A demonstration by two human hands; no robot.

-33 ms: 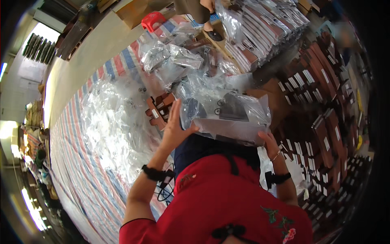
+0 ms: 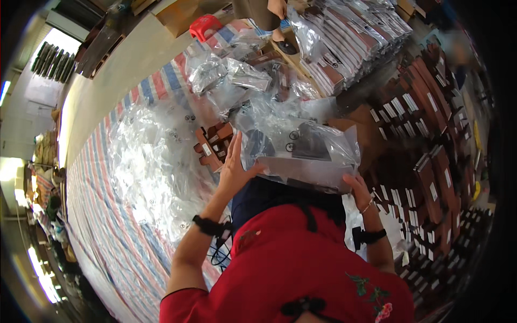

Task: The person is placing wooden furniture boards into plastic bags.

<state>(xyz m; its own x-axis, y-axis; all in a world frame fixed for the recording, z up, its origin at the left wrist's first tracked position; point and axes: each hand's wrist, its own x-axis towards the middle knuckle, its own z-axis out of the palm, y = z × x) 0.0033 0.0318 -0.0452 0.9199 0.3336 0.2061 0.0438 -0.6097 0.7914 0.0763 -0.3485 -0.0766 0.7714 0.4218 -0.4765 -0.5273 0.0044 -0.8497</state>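
A clear plastic bag (image 2: 274, 121) with small dark printed marks lies across my lap, around a grey box-like piece (image 2: 304, 171) whose kind I cannot make out. At its left end is my left hand (image 2: 235, 169), fingers stretched up along the side and thumb over the near edge. My right hand (image 2: 357, 189) grips the near right corner, thumb on top, the other fingers partly hidden. Just left of the bag sit reddish-brown slotted pieces (image 2: 214, 142) with white labels.
Loose clear bags (image 2: 156, 161) cover a striped sheet (image 2: 97, 177) on the left. Bagged brown pieces (image 2: 344, 46) are stacked at the far right, near another person's foot (image 2: 285, 46). Brown stacks (image 2: 431, 177) fill the right side. A red stool (image 2: 204, 27) stands at the back.
My hands and the bag keep the same hold. Another person's hand at the top edge shows slightly more and has come a little lower.
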